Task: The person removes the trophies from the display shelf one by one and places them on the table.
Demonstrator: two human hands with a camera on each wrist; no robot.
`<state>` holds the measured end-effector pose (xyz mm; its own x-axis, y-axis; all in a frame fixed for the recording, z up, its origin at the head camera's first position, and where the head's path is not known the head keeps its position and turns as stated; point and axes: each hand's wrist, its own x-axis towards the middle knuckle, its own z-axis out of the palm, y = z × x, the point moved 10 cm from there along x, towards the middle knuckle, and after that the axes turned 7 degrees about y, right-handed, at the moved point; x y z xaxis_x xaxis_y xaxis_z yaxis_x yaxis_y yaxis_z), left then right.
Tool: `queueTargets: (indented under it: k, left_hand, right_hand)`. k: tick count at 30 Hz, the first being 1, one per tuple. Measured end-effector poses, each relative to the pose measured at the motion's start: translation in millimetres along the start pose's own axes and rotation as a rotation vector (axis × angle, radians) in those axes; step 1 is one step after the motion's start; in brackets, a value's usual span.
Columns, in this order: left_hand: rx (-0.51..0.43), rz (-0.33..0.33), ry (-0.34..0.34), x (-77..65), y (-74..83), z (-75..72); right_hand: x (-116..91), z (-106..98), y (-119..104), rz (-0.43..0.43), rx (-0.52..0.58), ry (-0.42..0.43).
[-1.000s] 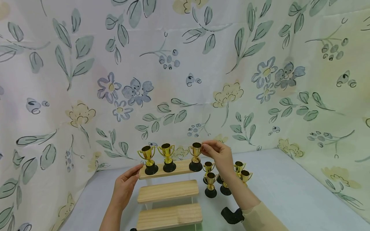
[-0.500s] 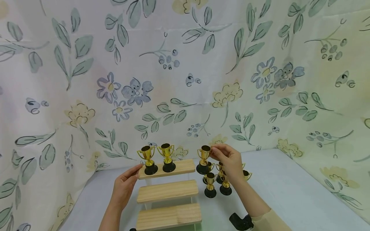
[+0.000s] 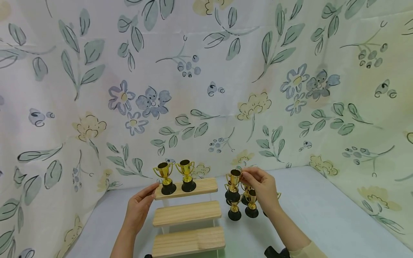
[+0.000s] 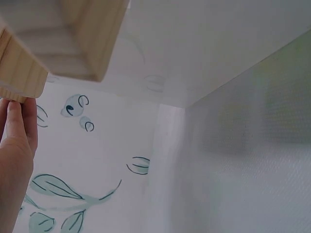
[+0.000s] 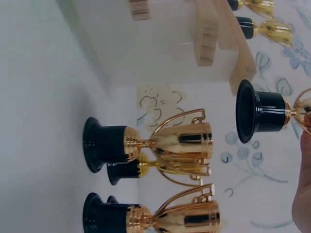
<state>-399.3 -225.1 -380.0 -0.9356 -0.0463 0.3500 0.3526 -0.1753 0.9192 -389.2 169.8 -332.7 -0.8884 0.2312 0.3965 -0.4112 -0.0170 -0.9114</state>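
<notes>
My right hand [image 3: 262, 184] pinches the right handle of a small gold trophy cup [image 3: 235, 179] with a black base. In the right wrist view this trophy cup [image 5: 272, 112] hangs above other trophy cups [image 5: 182, 141] on the table. My left hand [image 3: 141, 205] holds the left end of the top board [image 3: 203, 186] of a three-step wooden display stand. In the left wrist view its fingers [image 4: 15, 119] meet the board's end from below. Two gold trophy cups, one at the left end [image 3: 165, 175] and one beside it [image 3: 186, 173], stand upright on that board.
Lower down are the middle board [image 3: 187, 214] and bottom board [image 3: 190, 242] of the stand. Several trophy cups [image 3: 251, 206] stand on the white tabletop [image 3: 326, 208] right of it, partly behind my right hand. A floral cloth [image 3: 206, 132] hangs behind.
My right hand has lifted the third trophy cup off the top board and carried it right and down, over the group on the table. The left hand stays in place.
</notes>
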Motion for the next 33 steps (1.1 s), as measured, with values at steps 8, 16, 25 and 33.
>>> queueTargets:
  k: [8, 16, 25, 33]
  left_hand:
    - [0.007, 0.002, 0.011, 0.0, 1.2, -0.9]
    - [0.011, 0.003, 0.017, -0.3, 1.8, -1.7]
    - [0.005, 0.000, 0.006, 1.2, -0.6, 1.1]
    - [0.004, 0.003, 0.005, -0.1, -0.3, -0.9]
  right_hand:
    - [-6.6, -4.9, 6.0, -0.010, -0.020, -0.027]
    - [-14.9, -9.3, 13.1, 0.001, -0.038, -0.055]
    - [-30.3, -15.1, 26.8, 0.061, -0.069, -0.068]
    - [-37.4, -11.7, 39.7, 0.074, -0.099, -0.102]
